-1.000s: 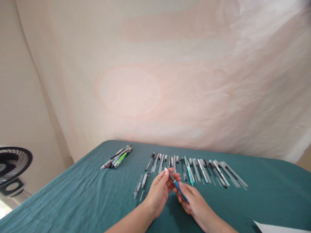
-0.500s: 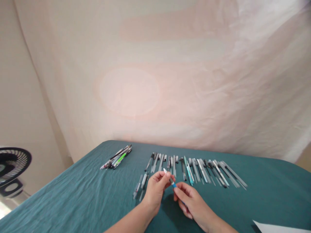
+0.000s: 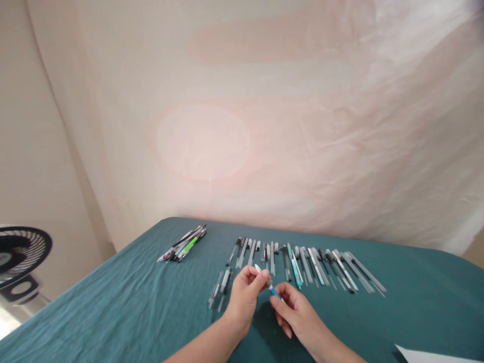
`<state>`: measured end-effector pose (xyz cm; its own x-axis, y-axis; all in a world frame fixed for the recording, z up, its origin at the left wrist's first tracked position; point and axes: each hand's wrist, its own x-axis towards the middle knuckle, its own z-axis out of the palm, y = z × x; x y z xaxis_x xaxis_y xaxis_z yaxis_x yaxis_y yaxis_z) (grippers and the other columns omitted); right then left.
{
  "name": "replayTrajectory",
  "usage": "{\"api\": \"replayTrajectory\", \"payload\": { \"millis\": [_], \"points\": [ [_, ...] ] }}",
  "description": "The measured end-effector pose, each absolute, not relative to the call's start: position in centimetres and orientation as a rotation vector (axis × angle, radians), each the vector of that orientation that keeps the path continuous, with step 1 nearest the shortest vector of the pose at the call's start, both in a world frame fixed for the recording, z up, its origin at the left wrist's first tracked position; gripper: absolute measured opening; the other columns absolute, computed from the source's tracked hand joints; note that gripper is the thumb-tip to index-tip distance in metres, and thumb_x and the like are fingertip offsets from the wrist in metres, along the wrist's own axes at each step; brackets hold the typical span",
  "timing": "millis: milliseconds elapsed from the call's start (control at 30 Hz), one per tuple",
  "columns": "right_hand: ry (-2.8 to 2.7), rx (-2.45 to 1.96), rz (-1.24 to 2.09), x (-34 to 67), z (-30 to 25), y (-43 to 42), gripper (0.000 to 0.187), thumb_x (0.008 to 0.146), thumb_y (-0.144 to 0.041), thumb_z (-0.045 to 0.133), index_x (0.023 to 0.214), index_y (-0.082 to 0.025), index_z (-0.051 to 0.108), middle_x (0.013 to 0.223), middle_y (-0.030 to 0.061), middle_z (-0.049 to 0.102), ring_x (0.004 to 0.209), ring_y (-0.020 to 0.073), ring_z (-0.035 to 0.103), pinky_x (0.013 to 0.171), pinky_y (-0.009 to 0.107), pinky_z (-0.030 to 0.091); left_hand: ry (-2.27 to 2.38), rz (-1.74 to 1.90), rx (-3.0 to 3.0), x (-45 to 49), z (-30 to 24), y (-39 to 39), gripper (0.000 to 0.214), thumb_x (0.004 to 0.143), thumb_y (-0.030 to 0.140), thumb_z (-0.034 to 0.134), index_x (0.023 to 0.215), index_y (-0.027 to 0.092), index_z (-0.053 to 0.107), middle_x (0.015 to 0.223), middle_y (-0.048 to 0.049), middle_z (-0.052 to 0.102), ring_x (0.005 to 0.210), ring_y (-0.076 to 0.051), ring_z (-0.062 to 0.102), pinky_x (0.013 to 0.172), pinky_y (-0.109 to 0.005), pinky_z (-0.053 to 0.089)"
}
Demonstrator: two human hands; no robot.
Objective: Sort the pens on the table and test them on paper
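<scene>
Lower centre, I log left hand (image 3: 242, 298) and right hand (image 3: 298, 311) each closed in a pinch grip on the blue pen (image 3: 273, 291); align both pinches, pressure light.

1. The left forearm (image 3: 207, 339) and the right forearm (image 3: 336, 350), both bared, are extended inward and toward the far edge of the table (image 3: 113, 302)
2. The left hand (image 3: 242, 297) is held slightly nearer that edge, its thumb and fingertips closed in a pinch
3. The right hand (image 3: 297, 312) is placed just beside it, pinched at thumb and index finger, the lower fingers loosely curled
</scene>
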<state>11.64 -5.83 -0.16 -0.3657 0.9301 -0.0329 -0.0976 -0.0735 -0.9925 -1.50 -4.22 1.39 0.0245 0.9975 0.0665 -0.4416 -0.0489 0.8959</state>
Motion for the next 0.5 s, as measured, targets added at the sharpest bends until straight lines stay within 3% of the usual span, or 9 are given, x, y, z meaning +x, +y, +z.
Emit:
{"api": "replayTrajectory", "payload": {
  "millis": [167,267,367,500],
  "points": [
    [-1.218,-0.935,1.689,11.6,0.6,-5.9,0.031,0.075,-0.048,0.055,0.073,-0.018,0.046,0.053,-0.009,0.041,0.033,0.0005,0.021,0.03,0.014,0.012,0.717,1.281,1.003,-1.2,1.8,-4.8,0.019,0.081,0.03,0.052,0.089,0.014,0.055,0.083,-0.0058,0.061,0.071,-0.011,0.054,0.068,-0.025,0.041],
    [-1.184,-0.976,1.687,11.6,1.0,-6.0,0.038,0.081,-0.05,0.044,0.065,-0.016,0.05,0.05,-0.0069,0.039,0.036,0.0013,0.022,0.032,0.014,0.011,0.671,1.177,1.054,-0.9,2.0,-5.0,0.031,0.081,0.032,0.05,0.106,0.014,0.052,0.093,-0.0083,0.06,0.057,-0.008,0.052,0.055,-0.023,0.04],
    [-1.222,-0.987,1.64,11.6,1.1,-6.1,0.04,0.082,-0.05,0.041,0.067,-0.015,0.053,0.054,-0.0038,0.045,0.039,0.0027,0.028,0.032,0.014,0.017,0.711,1.171,1.077,-0.9,2.0,-5.0,0.032,0.079,0.033,0.053,0.104,0.013,0.053,0.09,-0.0077,0.06,0.049,-0.006,0.047,0.05,-0.022,0.037],
    [-1.301,-0.97,1.559,11.5,0.4,-5.8,0.035,0.08,-0.05,0.045,0.075,-0.016,0.051,0.062,-0.0027,0.049,0.043,0.0048,0.037,0.033,0.014,0.028,0.804,1.211,1.061,-1.1,2.1,-4.9,0.026,0.075,0.034,0.057,0.091,0.012,0.056,0.084,-0.0058,0.061,0.055,-0.008,0.05,0.058,-0.023,0.041]
  ]
}}
